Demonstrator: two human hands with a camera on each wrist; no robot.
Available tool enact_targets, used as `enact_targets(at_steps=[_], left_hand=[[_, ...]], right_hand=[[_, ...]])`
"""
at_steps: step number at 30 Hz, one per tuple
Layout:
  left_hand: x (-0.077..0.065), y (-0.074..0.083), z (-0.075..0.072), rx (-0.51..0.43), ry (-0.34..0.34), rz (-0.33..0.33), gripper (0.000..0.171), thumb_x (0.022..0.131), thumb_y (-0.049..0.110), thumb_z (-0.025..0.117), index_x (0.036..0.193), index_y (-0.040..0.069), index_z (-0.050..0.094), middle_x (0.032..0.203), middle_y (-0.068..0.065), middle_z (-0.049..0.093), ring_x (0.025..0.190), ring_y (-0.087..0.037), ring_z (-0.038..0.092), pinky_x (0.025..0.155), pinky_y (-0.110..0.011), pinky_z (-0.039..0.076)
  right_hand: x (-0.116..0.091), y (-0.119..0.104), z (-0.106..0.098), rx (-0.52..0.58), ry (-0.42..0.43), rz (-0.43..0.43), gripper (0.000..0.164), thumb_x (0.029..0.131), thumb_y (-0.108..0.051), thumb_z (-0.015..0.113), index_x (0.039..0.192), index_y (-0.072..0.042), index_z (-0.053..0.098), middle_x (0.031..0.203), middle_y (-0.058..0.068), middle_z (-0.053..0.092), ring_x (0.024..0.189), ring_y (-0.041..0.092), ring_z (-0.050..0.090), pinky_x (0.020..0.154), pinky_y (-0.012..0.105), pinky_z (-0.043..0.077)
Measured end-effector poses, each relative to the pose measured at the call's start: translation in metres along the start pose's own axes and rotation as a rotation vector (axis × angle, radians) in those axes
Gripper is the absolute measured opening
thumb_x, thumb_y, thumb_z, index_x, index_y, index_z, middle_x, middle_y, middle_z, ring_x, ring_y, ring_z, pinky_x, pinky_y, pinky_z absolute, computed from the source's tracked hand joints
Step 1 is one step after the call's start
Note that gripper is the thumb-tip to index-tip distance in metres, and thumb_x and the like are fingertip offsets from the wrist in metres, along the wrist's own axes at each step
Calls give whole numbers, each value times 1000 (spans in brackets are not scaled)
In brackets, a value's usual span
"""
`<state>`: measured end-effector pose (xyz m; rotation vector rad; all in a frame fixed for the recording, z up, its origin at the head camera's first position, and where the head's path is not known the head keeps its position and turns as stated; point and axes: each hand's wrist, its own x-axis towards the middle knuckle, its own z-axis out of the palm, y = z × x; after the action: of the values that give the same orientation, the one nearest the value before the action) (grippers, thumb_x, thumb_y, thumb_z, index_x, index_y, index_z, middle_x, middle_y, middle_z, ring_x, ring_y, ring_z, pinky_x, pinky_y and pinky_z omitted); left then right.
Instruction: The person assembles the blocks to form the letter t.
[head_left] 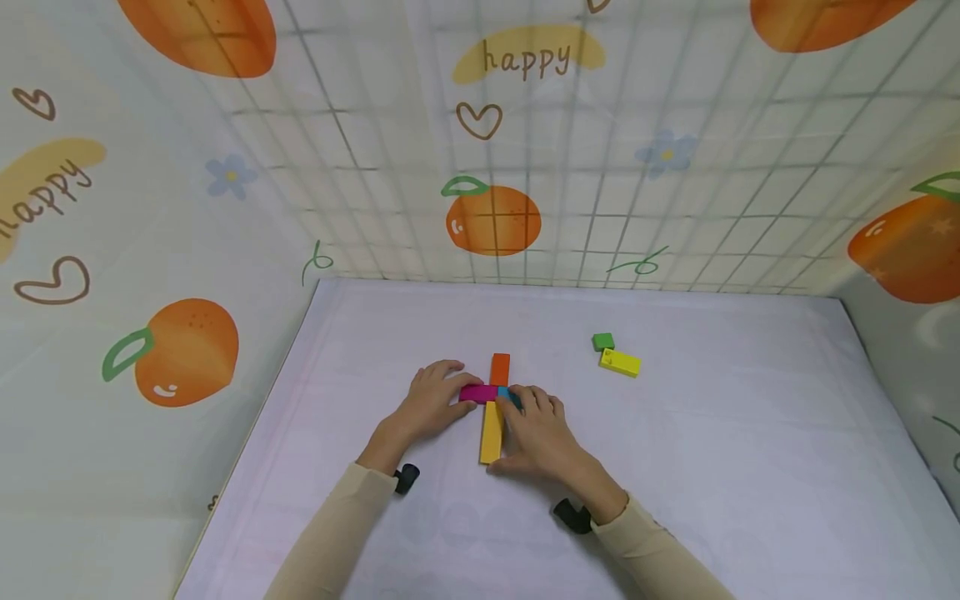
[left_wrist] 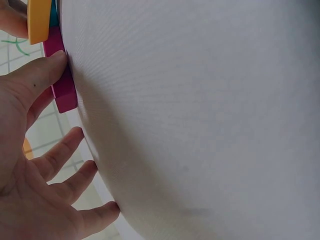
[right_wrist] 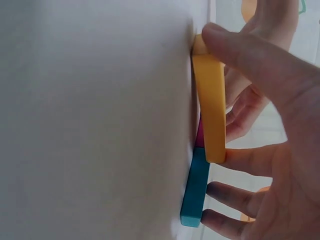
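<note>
My left hand [head_left: 429, 404] pinches a magenta block [head_left: 477, 394] between thumb and index finger, its other fingertips resting on the white tabletop. In my right hand [head_left: 546, 437], a long yellow-orange block [right_wrist: 212, 105] is held between thumb and index finger. Two more of its fingertips touch a teal block [right_wrist: 195, 192], which lies end to end with the magenta one. The near end of the yellow-orange block seems tilted, one end overlapping where magenta and teal meet. Beyond that joint lies an orange-red block [head_left: 500, 369], pointing away from me.
Off to the right, a small green block [head_left: 603, 342] lies beside a yellow block [head_left: 620, 362], the two almost touching. Fabric walls [head_left: 390, 208] printed with oranges enclose the white tabletop [head_left: 735, 450] at the back and sides. A dark wrist device [head_left: 573, 517] hangs under the right wrist.
</note>
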<state>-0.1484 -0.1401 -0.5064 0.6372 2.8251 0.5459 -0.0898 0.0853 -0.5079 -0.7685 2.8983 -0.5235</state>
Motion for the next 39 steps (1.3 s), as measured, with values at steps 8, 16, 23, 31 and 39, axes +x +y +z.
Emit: enact_targets(at_steps=[8,16,23,31,39], left_hand=[[1,-2,0,-1,-6,5,36,96,35,68,132,28,65,149,-8,44,141,-30,32,114,-63,20],[1,-2,0,5,-13,4,37,96,36,68,132,28,64,149,-8,44,141,-30,31,114,-62,21],[1,-3,1,11,-15,-6,38,96,37,68,133,28,64,149,-8,44,141,-29,31,114,-61,20],[1,-2,1,7,-16,-11,38,96,37,68,133,29,64,150,-7,44,141,-29,31,114,-62,20],[1,-2,0,3,-20,-11,38,96,37,68,133,28,64,150,-7,43,142,-29,30,115,-61,20]], right_hand=[[0,0,3,-28,5,0,107,67,-68,82,147,-8,45,147,18,39,134,40,33,105,62,32],[0,-1,2,-49,6,-4,106,68,-69,80,148,-7,45,147,18,39,134,40,34,104,62,32],[-1,-1,2,-61,7,-6,106,69,-69,79,148,-7,44,147,18,40,134,39,34,104,62,33],[-2,-1,2,-65,23,-23,106,69,-69,79,147,-6,45,145,19,41,133,40,35,103,63,34],[-3,0,1,-92,27,-38,109,68,-74,76,148,-7,45,147,18,41,134,39,35,104,62,33]])
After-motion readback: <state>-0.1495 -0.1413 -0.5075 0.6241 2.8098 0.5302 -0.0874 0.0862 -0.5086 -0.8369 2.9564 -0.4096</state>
